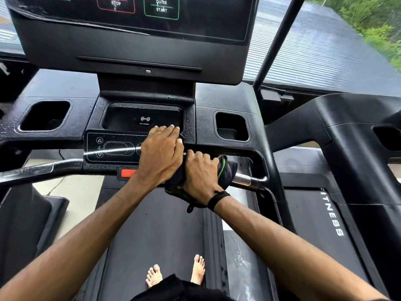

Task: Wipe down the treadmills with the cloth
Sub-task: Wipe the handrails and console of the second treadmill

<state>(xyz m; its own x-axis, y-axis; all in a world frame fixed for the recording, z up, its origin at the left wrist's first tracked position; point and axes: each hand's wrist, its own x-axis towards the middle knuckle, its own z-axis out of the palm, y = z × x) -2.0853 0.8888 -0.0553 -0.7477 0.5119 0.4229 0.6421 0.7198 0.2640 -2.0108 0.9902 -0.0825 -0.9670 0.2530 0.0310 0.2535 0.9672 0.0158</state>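
Soft daylight enters from the upper right; a glare streak crosses the panel [115,148]; edges bend and blur.

Obstacles: screen housing [138,40] overhangs well ahead of both hands; slanting black post [275,46] rises ahead-right of the right hand [200,173]; neighbouring treadmill's arm [347,135] stands farther right. Left hand [160,152] lies on the button panel [112,147], touching the right hand. Free room: handlebar [39,170] left of the hands; belt [156,224] below them; shallow tray [130,120] just ahead; cup wells [46,115] either side.
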